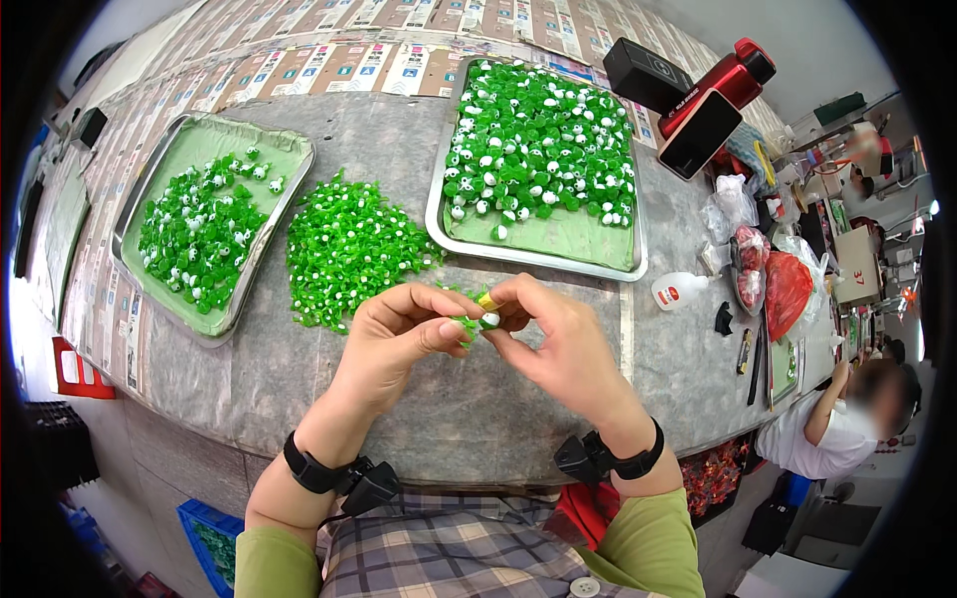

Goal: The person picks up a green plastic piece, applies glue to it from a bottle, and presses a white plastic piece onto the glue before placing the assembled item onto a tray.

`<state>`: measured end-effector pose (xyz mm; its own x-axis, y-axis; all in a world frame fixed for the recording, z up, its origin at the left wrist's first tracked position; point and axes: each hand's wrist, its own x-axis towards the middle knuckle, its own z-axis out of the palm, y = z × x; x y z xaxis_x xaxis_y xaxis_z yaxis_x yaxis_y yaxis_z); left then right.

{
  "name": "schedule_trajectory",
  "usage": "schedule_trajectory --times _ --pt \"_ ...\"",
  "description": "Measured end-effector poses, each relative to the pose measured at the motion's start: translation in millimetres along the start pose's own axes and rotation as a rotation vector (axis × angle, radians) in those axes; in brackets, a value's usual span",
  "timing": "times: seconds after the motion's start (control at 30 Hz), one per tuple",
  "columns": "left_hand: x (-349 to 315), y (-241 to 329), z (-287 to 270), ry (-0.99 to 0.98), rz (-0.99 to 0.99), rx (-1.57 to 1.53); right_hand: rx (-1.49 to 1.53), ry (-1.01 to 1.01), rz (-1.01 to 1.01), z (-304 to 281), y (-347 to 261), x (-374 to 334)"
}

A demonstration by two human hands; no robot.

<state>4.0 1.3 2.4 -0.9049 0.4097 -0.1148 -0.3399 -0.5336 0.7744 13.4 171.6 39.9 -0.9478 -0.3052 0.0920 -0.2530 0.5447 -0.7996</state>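
Both hands meet over the near middle of the grey-covered table. My left hand [384, 344] is closed, with small bright green plastic pieces [467, 329] between thumb and fingers. My right hand [563, 339] pinches a small white-and-green bead-like piece [489, 320] against them; a yellow band [486, 301] shows at one of its fingertips. Just beyond the left hand spreads a loose pile of green pieces with white dots [354, 249]. A metal tray [538, 261] beyond the right hand is heaped with green pieces bearing white balls. Another tray [267, 142], at left, holds fewer of them.
At the back right are a black box [646, 75], a red bottle [713, 82] and a phone [701, 135]. A white squeeze bottle [680, 291] and a red plastic bag [788, 294] lie to the right. A person in white [822, 439] sits farther right.
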Motion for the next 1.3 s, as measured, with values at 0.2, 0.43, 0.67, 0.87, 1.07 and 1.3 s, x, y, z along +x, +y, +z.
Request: schedule_trajectory --times 0.2,0.43,0.67,0.87,1.07,1.3 --pt "2 -6 -2 -0.068 -0.025 0.099 0.163 0.007 0.029 5 5 -6" --pt "-1 -4 1 -0.028 -0.005 0.052 1.063 -0.042 0.332 6 14 -7" --pt "-1 -5 1 -0.024 -0.009 0.079 1.116 -0.17 0.355 8 25 -9" --pt "1 -5 0 0.111 -0.066 0.047 1.008 0.105 0.226 11 18 -11" --pt "1 -7 1 0.116 -0.06 0.066 0.95 0.118 0.223 16 14 -13" --pt "1 -8 2 0.134 0.002 0.136 0.921 0.146 0.178 20 18 -14"
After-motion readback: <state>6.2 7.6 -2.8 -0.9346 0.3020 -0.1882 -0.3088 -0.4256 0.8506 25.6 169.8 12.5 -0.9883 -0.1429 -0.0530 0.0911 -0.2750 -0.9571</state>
